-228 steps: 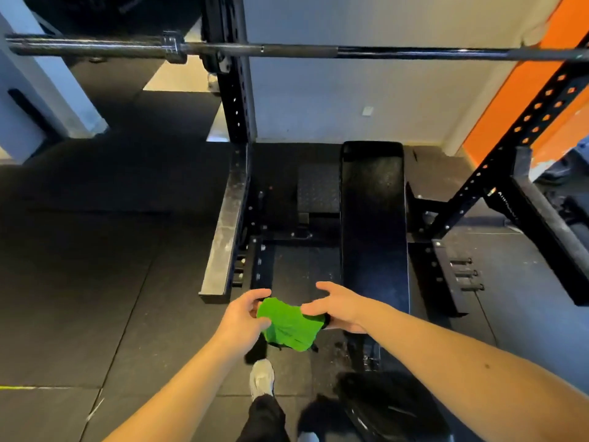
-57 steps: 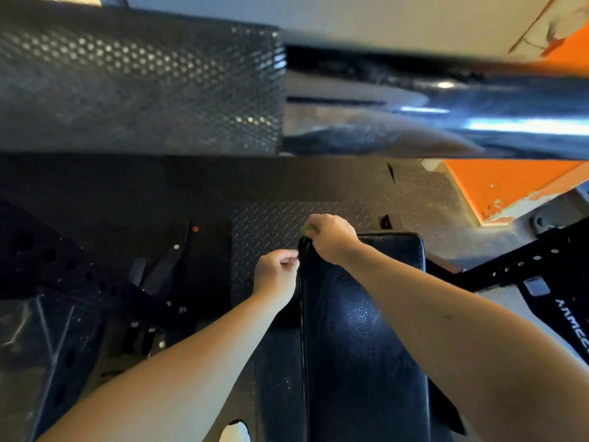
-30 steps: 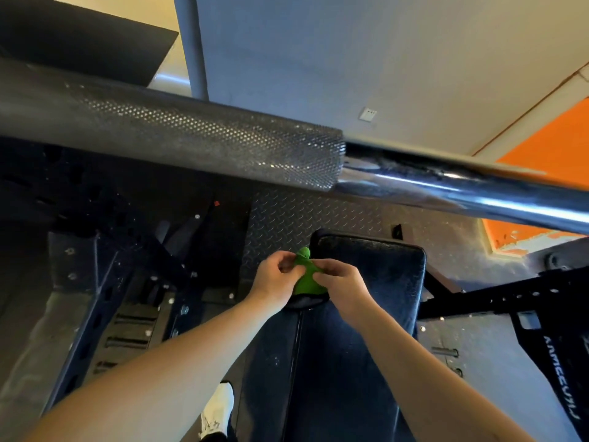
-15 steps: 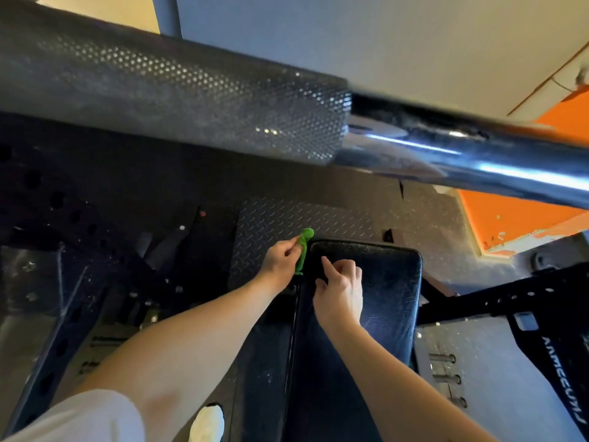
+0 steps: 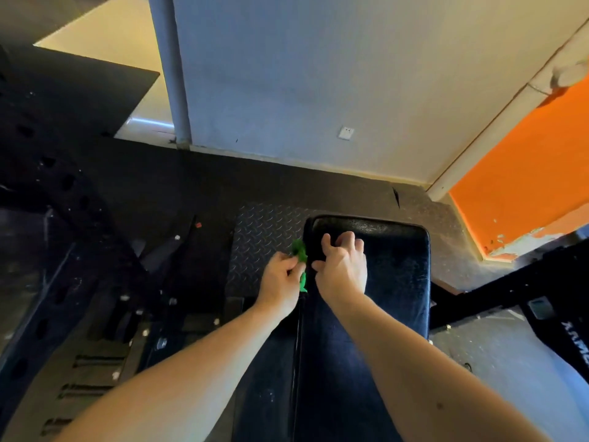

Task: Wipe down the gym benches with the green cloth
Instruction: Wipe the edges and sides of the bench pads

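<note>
The black padded bench (image 5: 382, 301) runs away from me, its far end near the wall. My left hand (image 5: 282, 280) pinches the bunched green cloth (image 5: 299, 250) against the bench's left side edge, close to the far corner. Only small bits of green show above and below its fingers. My right hand (image 5: 342, 266) rests on top of the pad beside it, fingers bent with their tips on the vinyl and the thumb at the left edge. It holds nothing that I can see.
A black diamond-plate step (image 5: 264, 247) lies on the floor left of the bench head. Black rack uprights and pegs (image 5: 86, 362) stand at the left, and a rack beam (image 5: 522, 291) at the right. The grey wall (image 5: 318, 90) and an orange wall (image 5: 522, 186) are behind.
The barbell that crossed the top of the view is out of sight now. My right hand has shifted a little farther along the pad. My left hand still holds the cloth at the left edge.
</note>
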A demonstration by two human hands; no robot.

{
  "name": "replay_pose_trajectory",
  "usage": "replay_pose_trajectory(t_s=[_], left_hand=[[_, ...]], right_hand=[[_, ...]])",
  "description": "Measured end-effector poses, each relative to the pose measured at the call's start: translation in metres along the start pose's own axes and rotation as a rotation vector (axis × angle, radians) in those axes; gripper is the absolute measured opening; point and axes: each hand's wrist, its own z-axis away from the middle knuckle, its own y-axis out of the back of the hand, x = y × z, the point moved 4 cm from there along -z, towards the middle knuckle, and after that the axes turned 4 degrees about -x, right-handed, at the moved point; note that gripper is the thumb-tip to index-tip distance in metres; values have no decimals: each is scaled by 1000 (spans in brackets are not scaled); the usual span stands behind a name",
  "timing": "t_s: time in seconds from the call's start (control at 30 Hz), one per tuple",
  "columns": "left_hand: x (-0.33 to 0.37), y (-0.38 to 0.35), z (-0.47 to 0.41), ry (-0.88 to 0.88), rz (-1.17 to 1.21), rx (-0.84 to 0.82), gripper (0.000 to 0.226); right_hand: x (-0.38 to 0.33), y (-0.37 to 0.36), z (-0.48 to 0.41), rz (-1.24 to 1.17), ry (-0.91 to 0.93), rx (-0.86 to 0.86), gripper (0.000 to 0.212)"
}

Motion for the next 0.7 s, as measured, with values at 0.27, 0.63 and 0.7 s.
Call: replay_pose_trajectory(t_s=[0.27, 0.63, 0.7], left_hand=[[15, 17, -46, -286, -32, -13, 29], [-28, -1, -47, -622, -115, 69, 22], [-52, -2, -19, -679, -82, 53, 20]], right_hand=[[3, -8, 5, -31, -2, 97, 61], [-2, -33, 28, -34, 165, 313, 41], [-1, -37, 33, -51, 159, 345, 37]])
